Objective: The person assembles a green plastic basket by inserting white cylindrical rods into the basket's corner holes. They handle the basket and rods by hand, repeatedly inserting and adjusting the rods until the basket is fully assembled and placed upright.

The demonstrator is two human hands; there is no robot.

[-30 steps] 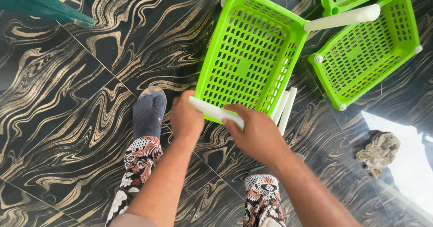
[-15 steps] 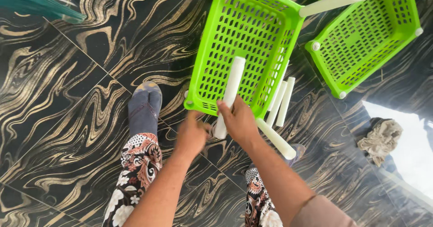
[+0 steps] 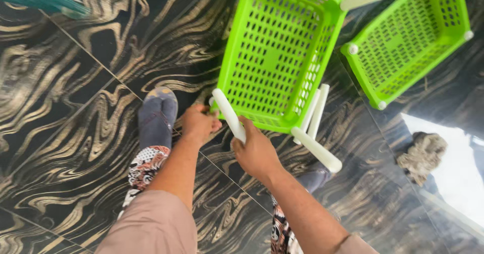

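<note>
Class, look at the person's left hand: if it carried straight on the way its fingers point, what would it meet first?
Most likely the near corner of the green basket, where the left hand already touches beside the white tube. Depth is hard to judge from one view.

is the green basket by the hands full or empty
Empty: the green basket shows only its bare perforated bottom. The right hand grips a white tube at its corner.

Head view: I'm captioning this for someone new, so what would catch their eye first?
The bright green perforated basket at top centre, against the dark gold-veined marble floor. The right hand grips a white tube at the basket's near corner, with the left hand beside it. A second green basket sits at upper right.
</note>
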